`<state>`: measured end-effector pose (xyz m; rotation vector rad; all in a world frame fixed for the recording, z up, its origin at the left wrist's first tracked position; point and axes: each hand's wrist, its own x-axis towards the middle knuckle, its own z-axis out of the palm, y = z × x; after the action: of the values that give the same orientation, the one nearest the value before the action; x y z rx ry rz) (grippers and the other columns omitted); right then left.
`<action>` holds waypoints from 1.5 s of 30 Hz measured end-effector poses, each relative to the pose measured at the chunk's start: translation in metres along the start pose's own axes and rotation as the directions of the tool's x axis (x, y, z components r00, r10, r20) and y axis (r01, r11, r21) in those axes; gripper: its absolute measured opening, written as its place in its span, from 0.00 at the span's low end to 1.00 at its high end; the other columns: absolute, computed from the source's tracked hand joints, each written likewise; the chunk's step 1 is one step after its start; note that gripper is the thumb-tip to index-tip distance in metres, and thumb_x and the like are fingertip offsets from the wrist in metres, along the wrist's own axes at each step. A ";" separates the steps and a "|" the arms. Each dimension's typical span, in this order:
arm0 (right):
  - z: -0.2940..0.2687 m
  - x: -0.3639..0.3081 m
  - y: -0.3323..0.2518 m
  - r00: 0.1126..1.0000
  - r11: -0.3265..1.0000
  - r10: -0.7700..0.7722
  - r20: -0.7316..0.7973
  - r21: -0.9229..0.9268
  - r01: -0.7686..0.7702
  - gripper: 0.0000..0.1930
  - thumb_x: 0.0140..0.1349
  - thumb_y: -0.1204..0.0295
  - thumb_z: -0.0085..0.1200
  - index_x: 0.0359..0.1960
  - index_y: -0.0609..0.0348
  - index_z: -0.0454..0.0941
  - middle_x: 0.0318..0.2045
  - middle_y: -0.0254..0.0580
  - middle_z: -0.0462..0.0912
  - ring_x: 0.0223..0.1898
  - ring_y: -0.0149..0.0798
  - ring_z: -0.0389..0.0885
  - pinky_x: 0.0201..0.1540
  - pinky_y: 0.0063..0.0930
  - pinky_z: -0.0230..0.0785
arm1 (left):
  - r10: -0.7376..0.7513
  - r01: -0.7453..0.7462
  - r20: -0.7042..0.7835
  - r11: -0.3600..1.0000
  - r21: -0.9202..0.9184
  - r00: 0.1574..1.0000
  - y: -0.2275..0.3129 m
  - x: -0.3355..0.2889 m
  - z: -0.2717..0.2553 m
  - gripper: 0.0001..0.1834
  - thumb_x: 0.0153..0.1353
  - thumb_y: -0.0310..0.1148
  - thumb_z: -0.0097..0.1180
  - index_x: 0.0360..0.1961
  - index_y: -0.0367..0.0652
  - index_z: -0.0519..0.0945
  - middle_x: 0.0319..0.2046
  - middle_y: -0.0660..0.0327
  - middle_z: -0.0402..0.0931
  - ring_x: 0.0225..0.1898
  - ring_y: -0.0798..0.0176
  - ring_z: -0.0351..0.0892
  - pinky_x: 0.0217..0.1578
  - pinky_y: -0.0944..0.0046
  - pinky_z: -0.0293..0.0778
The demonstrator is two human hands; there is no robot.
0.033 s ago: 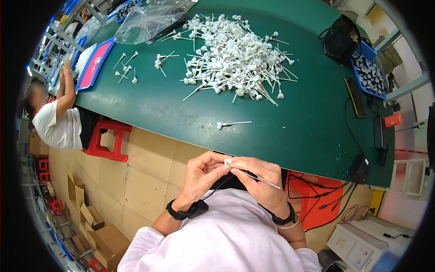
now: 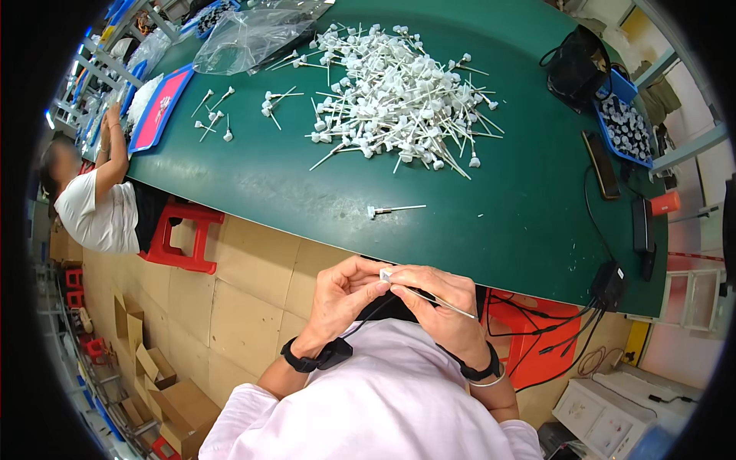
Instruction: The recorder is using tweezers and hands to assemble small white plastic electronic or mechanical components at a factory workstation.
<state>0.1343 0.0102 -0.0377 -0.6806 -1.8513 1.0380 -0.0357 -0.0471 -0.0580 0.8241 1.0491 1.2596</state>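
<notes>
Just off the table's near edge, both my hands meet on one white plastic piece with a long thin stem (image 2: pixel 452 309). My left hand (image 2: pixel 343 297) pinches the blocky white head between thumb and fingers. My right hand (image 2: pixel 442 304) grips the same piece from the other side, its stem passing out toward the right under the fingers. Part of the head is hidden by my fingertips. A similar single piece (image 2: pixel 395 209) lies on the green table (image 2: pixel 291 199) ahead of my hands. Farther back is a large heap of such white-headed stemmed pieces (image 2: pixel 406 92).
Several loose pieces (image 2: pixel 215 117) lie left of the heap, near a clear plastic bag (image 2: pixel 257 38). A co-worker (image 2: pixel 103 199) sits at the left beside a blue-rimmed tray (image 2: pixel 142 142). At right are a black bag (image 2: pixel 576 69), a blue parts tray (image 2: pixel 625 126), a phone (image 2: pixel 600 165) and cables (image 2: pixel 567 326).
</notes>
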 end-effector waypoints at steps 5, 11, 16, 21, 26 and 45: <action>-0.001 -0.001 0.001 0.999 0.999 0.040 0.025 -0.003 -0.040 0.11 0.52 0.82 0.63 0.38 0.64 0.80 0.36 0.48 0.85 0.35 0.44 0.85 0.35 0.29 0.77 | 0.011 -0.007 -0.027 0.992 0.125 1.000 -0.001 -0.003 0.001 0.10 0.62 0.20 0.56 0.45 0.29 0.76 0.43 0.51 0.81 0.45 0.64 0.81 0.49 0.66 0.77; 0.001 0.001 0.003 0.998 0.998 0.043 0.036 0.041 -0.044 0.11 0.52 0.83 0.62 0.39 0.64 0.80 0.37 0.48 0.85 0.36 0.42 0.85 0.38 0.27 0.77 | 0.028 -0.027 -0.007 0.994 0.102 1.000 -0.002 -0.002 -0.004 0.10 0.62 0.20 0.56 0.45 0.30 0.76 0.45 0.51 0.80 0.45 0.64 0.81 0.49 0.66 0.77; -0.009 0.003 0.000 0.974 0.939 0.189 -0.126 0.312 -0.142 0.08 0.57 0.84 0.59 0.39 0.66 0.81 0.40 0.48 0.84 0.40 0.36 0.84 0.45 0.25 0.76 | -0.058 0.057 -0.023 0.998 -0.019 0.998 0.015 0.004 -0.010 0.11 0.61 0.24 0.58 0.45 0.33 0.76 0.46 0.50 0.79 0.45 0.60 0.82 0.45 0.66 0.78; -0.011 0.003 0.005 0.946 0.900 0.297 -0.126 0.367 -0.233 0.08 0.59 0.83 0.57 0.41 0.68 0.80 0.43 0.48 0.83 0.41 0.34 0.83 0.47 0.24 0.76 | -0.093 0.091 -0.018 0.991 -0.100 0.996 0.012 0.006 -0.015 0.12 0.61 0.29 0.60 0.45 0.36 0.76 0.48 0.50 0.79 0.46 0.60 0.81 0.46 0.64 0.77; -0.003 0.001 0.007 0.958 0.908 0.271 -0.089 0.354 -0.224 0.09 0.60 0.82 0.57 0.43 0.68 0.79 0.43 0.48 0.83 0.42 0.35 0.83 0.47 0.25 0.76 | -0.090 0.090 0.001 0.988 -0.122 0.996 0.013 0.008 -0.017 0.12 0.63 0.27 0.57 0.46 0.34 0.75 0.49 0.51 0.78 0.48 0.60 0.80 0.47 0.65 0.77; 0.018 0.005 -0.012 0.994 0.998 -0.055 -0.096 -0.025 0.053 0.14 0.48 0.83 0.65 0.39 0.63 0.80 0.39 0.45 0.85 0.40 0.43 0.85 0.42 0.30 0.78 | 0.144 -0.146 -0.049 0.988 -0.039 0.988 0.008 -0.001 -0.006 0.14 0.60 0.16 0.56 0.47 0.29 0.74 0.50 0.49 0.76 0.51 0.62 0.78 0.54 0.64 0.74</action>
<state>0.1157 0.0014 -0.0299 -0.6784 -1.7909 0.9344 -0.0438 -0.0471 -0.0527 0.8550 1.0101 1.4253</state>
